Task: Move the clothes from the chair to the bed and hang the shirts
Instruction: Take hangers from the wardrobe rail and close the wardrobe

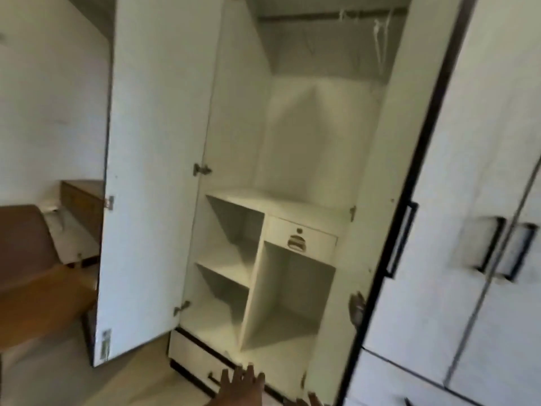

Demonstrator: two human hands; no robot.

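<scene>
A white wardrobe (292, 142) stands open in front of me, both doors swung out. At its top a rail carries a few pale hangers (380, 39) with nothing on them. The hanging space and the shelves (225, 271) below are bare. My left hand (240, 385) is at the bottom edge with fingers spread, holding nothing, in front of the bottom drawer (199, 356). Only the fingertips of my right hand (308, 400) show at the bottom edge, straight and holding nothing. A brown chair (32, 276) stands at the left with no clothes visible on it.
The left door (158, 171) juts out toward the chair. The right door (389, 171) stands open against closed wardrobe doors with black handles (497, 250). A small inner drawer (301, 238) sits mid-wardrobe. A wooden desk (82, 203) stands behind the chair.
</scene>
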